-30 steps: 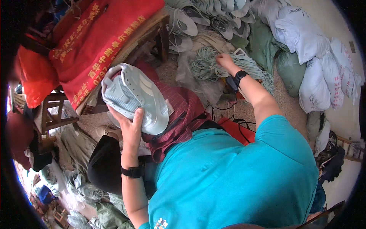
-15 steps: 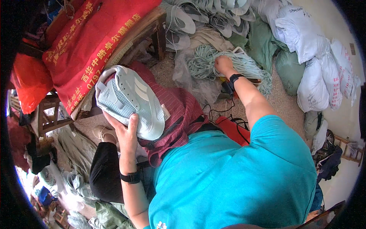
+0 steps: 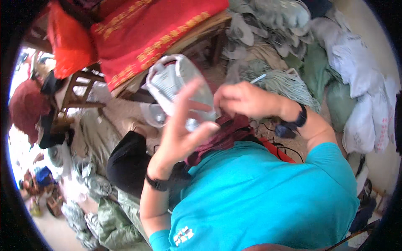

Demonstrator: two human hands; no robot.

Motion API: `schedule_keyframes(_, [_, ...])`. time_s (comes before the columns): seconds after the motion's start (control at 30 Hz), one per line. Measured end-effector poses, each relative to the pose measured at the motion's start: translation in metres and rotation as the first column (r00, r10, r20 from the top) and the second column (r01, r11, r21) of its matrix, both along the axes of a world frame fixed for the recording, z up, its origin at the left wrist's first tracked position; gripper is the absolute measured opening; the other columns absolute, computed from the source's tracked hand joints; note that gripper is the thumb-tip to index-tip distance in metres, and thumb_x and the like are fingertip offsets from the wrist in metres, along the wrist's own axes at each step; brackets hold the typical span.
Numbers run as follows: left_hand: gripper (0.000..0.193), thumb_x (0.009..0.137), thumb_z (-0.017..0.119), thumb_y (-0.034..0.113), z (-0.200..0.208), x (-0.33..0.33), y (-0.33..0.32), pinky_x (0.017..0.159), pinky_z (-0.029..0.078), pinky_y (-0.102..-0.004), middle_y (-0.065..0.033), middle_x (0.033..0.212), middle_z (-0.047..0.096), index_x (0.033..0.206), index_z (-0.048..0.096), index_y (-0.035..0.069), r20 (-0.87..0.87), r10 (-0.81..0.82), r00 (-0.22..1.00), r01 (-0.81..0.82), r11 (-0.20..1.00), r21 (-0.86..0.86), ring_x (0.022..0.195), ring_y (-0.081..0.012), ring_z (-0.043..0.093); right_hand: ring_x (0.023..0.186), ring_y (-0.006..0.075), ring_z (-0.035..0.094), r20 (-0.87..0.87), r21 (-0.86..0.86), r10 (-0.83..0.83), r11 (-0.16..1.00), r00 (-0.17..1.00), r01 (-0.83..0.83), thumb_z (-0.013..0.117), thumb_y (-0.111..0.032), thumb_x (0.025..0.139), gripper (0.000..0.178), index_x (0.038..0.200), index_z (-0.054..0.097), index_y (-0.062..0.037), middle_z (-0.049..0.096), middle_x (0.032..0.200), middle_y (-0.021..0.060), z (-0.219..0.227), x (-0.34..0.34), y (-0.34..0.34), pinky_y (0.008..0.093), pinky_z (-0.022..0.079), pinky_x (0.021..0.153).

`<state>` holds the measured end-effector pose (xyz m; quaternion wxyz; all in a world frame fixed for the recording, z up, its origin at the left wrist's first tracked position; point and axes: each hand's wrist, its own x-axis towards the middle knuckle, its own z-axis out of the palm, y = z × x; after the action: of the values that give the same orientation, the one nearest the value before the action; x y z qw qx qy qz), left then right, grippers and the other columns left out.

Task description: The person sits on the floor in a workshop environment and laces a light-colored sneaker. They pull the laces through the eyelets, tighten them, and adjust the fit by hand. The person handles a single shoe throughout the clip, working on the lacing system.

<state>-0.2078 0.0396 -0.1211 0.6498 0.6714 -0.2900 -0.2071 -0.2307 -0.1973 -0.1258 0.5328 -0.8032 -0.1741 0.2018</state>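
Note:
A pale grey-blue sneaker lies in front of me, over the dark red cloth on my lap, its opening toward the table. My left hand is raised before the shoe, fingers spread and blurred, not gripping it. To its right, my right hand hovers next to the shoe with its fingers curled together. Whatever these fingers hold is hidden or too blurred to make out. Beyond the right hand lies a bundle of pale blue-green shoelaces on the floor. A short pale strip shows just above the hand.
A wooden table with a red printed cloth stands ahead. An orange-red plastic bag hangs at its left. Many grey shoes are piled at the far right, beside white sacks. A black cable runs near my lap.
My right hand has come back from the shoelace bundle to beside the shoe. My left hand has let go of the shoe, which now rests lower toward my lap. The view has shifted left.

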Motion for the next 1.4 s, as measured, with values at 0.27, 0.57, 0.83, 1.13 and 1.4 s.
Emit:
schedule_keyframes(0.27, [0.023, 0.101, 0.051, 0.020, -0.007, -0.017, 0.053, 0.072, 0.045, -0.0188, 0.0023, 0.085, 0.060, 0.111, 0.062, 0.002, -0.498, -0.089, 0.863, 0.089, 0.996, -0.024, 0.077, -0.0045, 0.054, 0.058, 0.0028, 0.045, -0.032, 0.184, -0.330, 0.926, 0.943, 0.330, 0.048, -0.007, 0.095, 0.016, 0.106, 0.059, -0.0041, 0.049, 0.067, -0.0056, 0.051, 0.003, -0.002, 0.0190, 0.036, 0.055])
schedule_keyframes(0.57, [0.012, 0.090, 0.061, 0.015, -0.020, -0.018, 0.065, 0.087, 0.040, -0.0318, -0.0024, 0.100, 0.060, 0.088, 0.072, 0.009, 0.422, 0.019, 0.906, -0.144, 0.953, 0.265, 0.090, -0.0178, 0.050, 0.062, 0.0274, 0.059, 0.645, -0.659, -0.112, 0.419, 0.756, 0.624, 0.049, -0.003, 0.088, 0.020, 0.101, 0.063, -0.0032, 0.061, 0.063, 0.0082, -0.013, 0.036, -0.097, 0.0391, 0.045, 0.058])
schedule_keyframes(0.83, [0.018, 0.094, 0.061, 0.020, -0.021, -0.027, 0.025, 0.053, 0.043, -0.0259, -0.0013, 0.073, 0.059, 0.094, 0.068, 0.003, -0.262, 0.211, 0.942, -0.202, 0.978, 0.060, 0.061, -0.0096, 0.052, 0.107, 0.0151, 0.057, 0.028, 0.316, -0.153, 0.939, 0.988, 0.136, 0.042, 0.001, 0.090, 0.036, 0.124, 0.052, -0.0031, 0.059, 0.114, 0.0080, 0.007, -0.001, 0.059, 0.0306, 0.046, 0.093])
schedule_keyframes(1.13, [0.031, 0.101, 0.048, 0.028, -0.025, -0.026, 0.044, 0.058, 0.040, -0.0189, 0.0035, 0.070, 0.055, 0.090, 0.063, 0.003, -0.405, 0.137, 0.904, -0.071, 0.982, 0.176, 0.064, -0.0044, 0.052, 0.086, 0.0181, 0.061, 0.204, -0.095, 0.070, 0.994, 0.976, -0.051, 0.064, -0.013, 0.087, 0.014, 0.096, 0.066, -0.0020, 0.065, 0.086, 0.0078, 0.012, 0.012, 0.063, 0.0319, 0.048, 0.076])
schedule_keyframes(1.4, [0.017, 0.088, 0.067, 0.006, -0.059, -0.013, 0.022, 0.057, 0.037, -0.0190, 0.0031, 0.080, 0.051, 0.102, 0.060, 0.003, 0.140, 0.489, 0.861, -0.506, 0.852, 0.137, 0.063, -0.0043, 0.042, 0.077, 0.0220, 0.061, 0.620, -0.115, -0.182, 0.941, 0.763, 0.318, 0.067, -0.004, 0.081, 0.010, 0.091, 0.068, -0.0027, 0.062, 0.081, 0.0080, -0.014, 0.018, 0.051, 0.0324, 0.048, 0.068])
